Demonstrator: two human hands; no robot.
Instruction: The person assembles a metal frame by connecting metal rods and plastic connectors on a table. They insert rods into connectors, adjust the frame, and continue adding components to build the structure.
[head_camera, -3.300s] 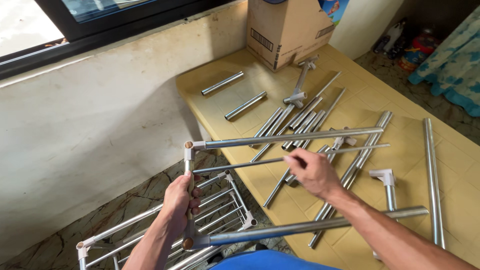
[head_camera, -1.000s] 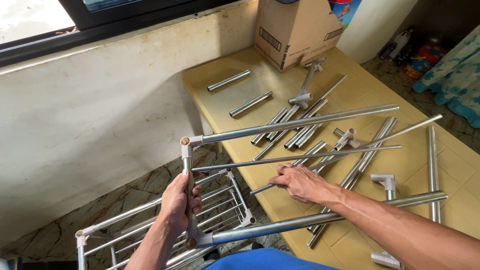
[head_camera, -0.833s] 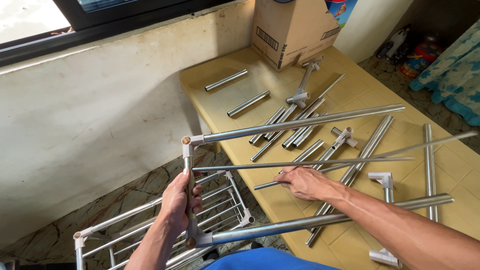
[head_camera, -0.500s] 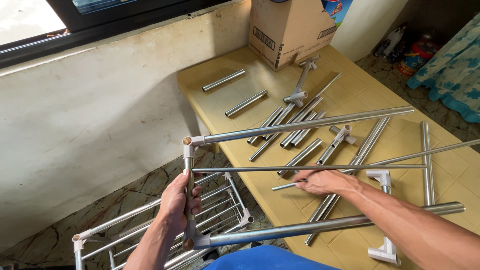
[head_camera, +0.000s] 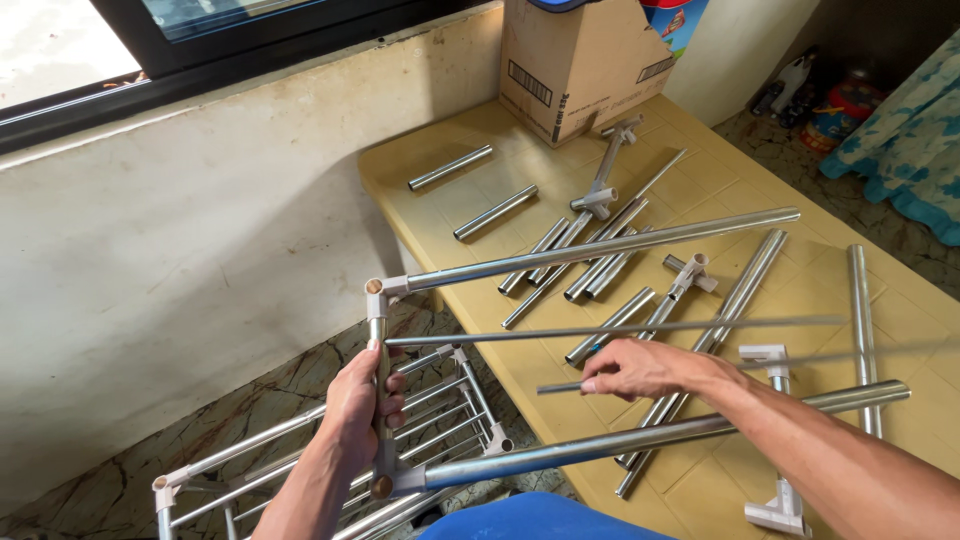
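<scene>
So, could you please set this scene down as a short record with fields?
Left hand: grips the upright tube of a three-sided tube frame.
Right hand: pinches a thin metal rod, held above the table.
Table: yellow, strewn with loose tubes and white connectors.
Back of table: cardboard box.
Floor, lower left: an assembled rack.

Two hands at a half-built metal tube frame beside a yellow worktop (head_camera: 455, 215)

The left hand (head_camera: 358, 400) grips the frame's short upright tube (head_camera: 378, 345) between two white corner joints; the right hand (head_camera: 645, 367) pinches a thin rod (head_camera: 560, 386) — blurred toward its far end — above loose tubes (head_camera: 585, 250) on the worktop, with a cardboard box (head_camera: 575, 60) at the far edge.
</scene>
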